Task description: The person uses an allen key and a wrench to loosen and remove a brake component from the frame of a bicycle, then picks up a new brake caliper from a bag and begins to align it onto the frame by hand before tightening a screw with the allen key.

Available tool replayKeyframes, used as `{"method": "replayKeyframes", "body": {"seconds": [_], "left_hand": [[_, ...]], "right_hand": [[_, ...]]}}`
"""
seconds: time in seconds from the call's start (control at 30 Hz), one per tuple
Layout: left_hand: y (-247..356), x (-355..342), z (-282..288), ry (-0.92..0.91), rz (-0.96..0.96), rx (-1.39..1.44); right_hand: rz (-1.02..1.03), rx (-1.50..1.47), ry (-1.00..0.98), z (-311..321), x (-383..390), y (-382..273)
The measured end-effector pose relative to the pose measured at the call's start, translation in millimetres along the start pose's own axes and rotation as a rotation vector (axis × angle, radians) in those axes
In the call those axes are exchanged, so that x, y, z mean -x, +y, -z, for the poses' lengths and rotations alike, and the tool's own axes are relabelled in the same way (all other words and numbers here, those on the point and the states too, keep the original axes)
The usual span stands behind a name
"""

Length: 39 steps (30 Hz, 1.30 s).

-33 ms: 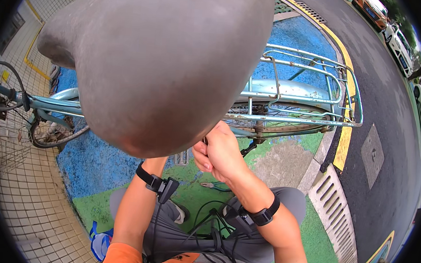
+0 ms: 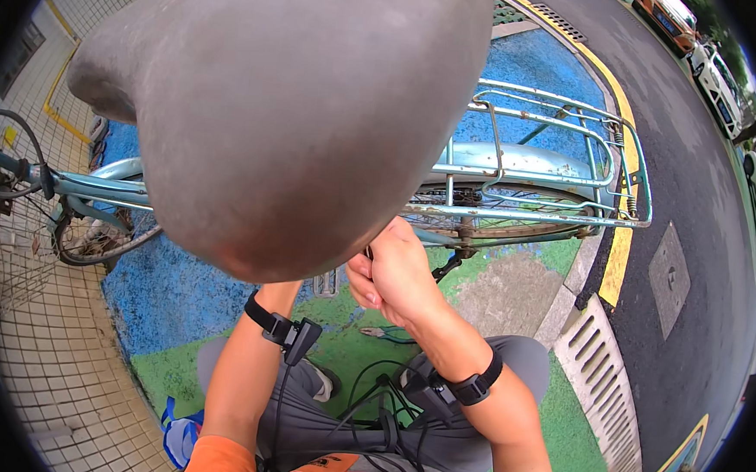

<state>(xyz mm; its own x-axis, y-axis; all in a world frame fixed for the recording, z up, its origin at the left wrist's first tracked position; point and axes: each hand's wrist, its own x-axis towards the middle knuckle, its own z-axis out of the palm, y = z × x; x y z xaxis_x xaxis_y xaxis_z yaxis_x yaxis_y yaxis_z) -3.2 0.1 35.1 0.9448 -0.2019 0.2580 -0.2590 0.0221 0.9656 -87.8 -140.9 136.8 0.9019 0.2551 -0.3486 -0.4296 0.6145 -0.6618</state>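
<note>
A large worn brown-grey saddle (image 2: 307, 119) of a light-blue bicycle fills the upper middle, close in front of me. Below its right edge, my right hand (image 2: 402, 272) is closed, fingers curled. A small dark bit shows at its fingers, but I cannot make out what it grips. My left forearm (image 2: 240, 375) reaches up under the saddle, which hides my left hand. Beneath the hands, part of a pedal (image 2: 326, 283) shows over the ground. A pair of pliers (image 2: 385, 333) with pale green handles lies on the green ground between my feet.
The bicycle's rear rack (image 2: 555, 173) extends right over the back wheel; its handlebar (image 2: 15, 162) is far left beside a tiled wall (image 2: 67, 373). A blue and white bag (image 2: 180, 436) sits at lower left. Black cables (image 2: 385, 401) cross my lap. A drain grate (image 2: 600, 362) borders the road.
</note>
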Motion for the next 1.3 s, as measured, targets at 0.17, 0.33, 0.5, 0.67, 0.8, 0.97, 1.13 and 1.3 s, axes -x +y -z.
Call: {"method": "replayKeyframes", "body": {"seconds": [0.17,0.33,0.5,0.67,0.8,0.97,1.13,1.3], "left_hand": [[-2.3,-0.1,2.2,-0.028,0.049,0.008],[-5.4,0.3,0.1,-0.019,0.043,0.064],[-2.3,1.1,2.1,-0.040,0.099,0.042],[2.8,-1.6,-3.8,-0.039,0.009,-0.041],[-3.4,3.2,1.0,-0.010,0.139,-0.091],[9.0,3.1,8.5,0.100,0.178,-0.148],[10.8,2.4,-6.3,0.072,0.235,-0.182],[68.2,23.2,-25.7,-0.152,0.019,-1.664]], "right_hand": [[0.026,0.072,0.057,0.6,-2.9,3.1],[0.094,0.324,0.095,7.7,-6.2,5.9],[0.220,0.796,0.191,3.3,-4.7,-1.8],[0.599,0.915,0.165,20.5,-16.0,12.9],[0.031,0.744,0.182,-5.1,-3.2,-4.3],[-0.003,-0.068,0.084,-38.0,-13.0,8.5],[0.042,-0.499,0.260,-55.6,-22.7,16.4],[0.098,-0.751,0.387,-80.6,-28.4,16.7]]}}
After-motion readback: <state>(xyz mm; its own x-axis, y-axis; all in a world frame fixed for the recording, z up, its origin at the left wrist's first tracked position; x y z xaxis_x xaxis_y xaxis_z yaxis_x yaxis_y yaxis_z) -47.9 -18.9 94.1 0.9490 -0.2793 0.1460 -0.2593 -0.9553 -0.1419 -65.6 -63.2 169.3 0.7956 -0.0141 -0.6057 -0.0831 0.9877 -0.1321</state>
